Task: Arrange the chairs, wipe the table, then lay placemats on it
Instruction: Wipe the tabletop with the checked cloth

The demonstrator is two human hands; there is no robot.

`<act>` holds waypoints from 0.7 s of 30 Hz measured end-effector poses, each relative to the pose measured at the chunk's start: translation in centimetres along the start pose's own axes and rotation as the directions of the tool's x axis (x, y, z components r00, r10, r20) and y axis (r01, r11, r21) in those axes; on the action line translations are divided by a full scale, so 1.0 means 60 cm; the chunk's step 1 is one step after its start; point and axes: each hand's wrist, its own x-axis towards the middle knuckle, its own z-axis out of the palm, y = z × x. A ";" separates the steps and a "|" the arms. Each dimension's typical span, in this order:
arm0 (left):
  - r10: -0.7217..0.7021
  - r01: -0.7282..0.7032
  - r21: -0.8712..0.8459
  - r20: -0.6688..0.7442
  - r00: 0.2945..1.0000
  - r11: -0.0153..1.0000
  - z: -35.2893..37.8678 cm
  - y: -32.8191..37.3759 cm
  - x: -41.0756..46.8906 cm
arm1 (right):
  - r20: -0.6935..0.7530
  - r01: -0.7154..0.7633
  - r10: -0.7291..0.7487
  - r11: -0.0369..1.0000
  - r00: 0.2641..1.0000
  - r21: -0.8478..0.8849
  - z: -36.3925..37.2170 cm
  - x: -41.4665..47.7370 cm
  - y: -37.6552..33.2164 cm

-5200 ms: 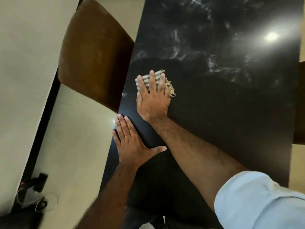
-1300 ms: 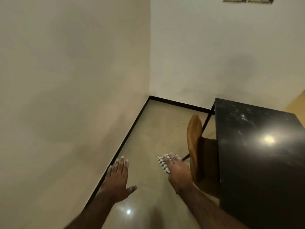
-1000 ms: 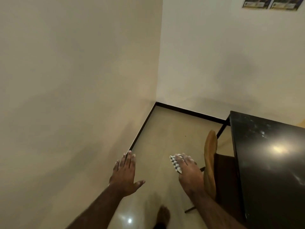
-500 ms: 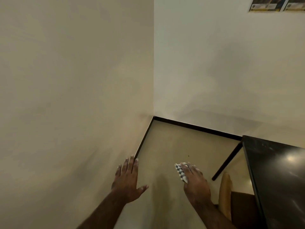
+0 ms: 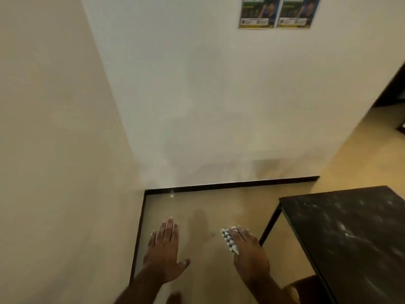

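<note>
The black marble-patterned table (image 5: 355, 235) fills the lower right, its near left corner on a thin black leg. My right hand (image 5: 247, 254) hovers over the floor left of that corner, palm down, holding a folded striped cloth (image 5: 229, 240) under its fingers. My left hand (image 5: 164, 253) floats palm down with fingers spread and holds nothing. A brown chair (image 5: 304, 289) shows only as a slice of its back at the bottom edge, tucked beside the table. No placemats are in view.
Cream walls meet in a corner ahead, with a black skirting strip (image 5: 230, 185) along the floor. Two posters (image 5: 277, 12) hang high on the far wall. A dark doorway (image 5: 394, 88) opens at the far right. A bare foot (image 5: 174, 298) shows at the bottom.
The view has swung from the tabletop up toward the room corner and then rightward. The table and chair slid right and down. Both hands left the table and hang over the floor, cloth still held.
</note>
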 end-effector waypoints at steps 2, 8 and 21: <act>0.029 -0.031 0.033 0.052 0.998 0.999 -0.042 0.003 0.073 | -0.010 -0.070 0.070 0.997 0.997 0.022 -0.019 0.043 0.003; 0.360 -0.356 0.178 0.012 0.933 0.917 -0.093 0.032 0.291 | 0.007 -0.301 0.302 0.948 0.953 0.097 -0.078 0.120 0.036; 0.610 -0.708 0.281 0.367 0.703 0.647 -0.108 0.370 0.513 | 0.013 -0.605 0.626 0.748 0.780 0.273 -0.110 0.149 0.226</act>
